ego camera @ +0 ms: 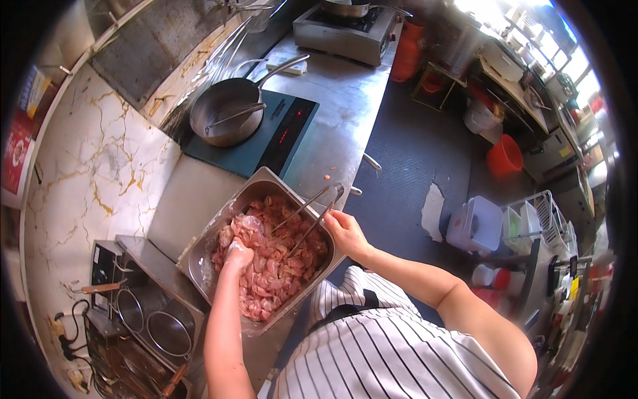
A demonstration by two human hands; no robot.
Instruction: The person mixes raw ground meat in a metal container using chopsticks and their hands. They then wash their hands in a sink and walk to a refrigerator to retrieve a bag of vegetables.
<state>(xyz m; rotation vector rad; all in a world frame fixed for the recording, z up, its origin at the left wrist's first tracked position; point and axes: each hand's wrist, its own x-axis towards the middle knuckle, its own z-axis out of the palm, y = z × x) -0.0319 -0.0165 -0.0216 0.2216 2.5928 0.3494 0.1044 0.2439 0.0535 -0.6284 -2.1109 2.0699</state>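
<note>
A deep steel pan (202, 262) full of raw meat pieces (266, 272) lies on the steel counter before me. My left hand (240, 253), dusted with white powder, is pushed into the meat on the pan's left side; its fingers are partly buried, so its grip is hidden. Metal tongs (305, 207) lean over the pan's right rim with their tips in the meat. My right hand (344, 230) is at that rim, its thumb and fingers pinched on one arm of the tongs.
Beyond the pan, a wok (227, 112) with a utensil in it sits on a teal induction cooker (284, 134). A steel stove (344, 35) stands farther back. Wire-rimmed strainer baskets (170, 326) are at the lower left. Plastic tubs (473, 224) and a red bucket (504, 154) stand at right.
</note>
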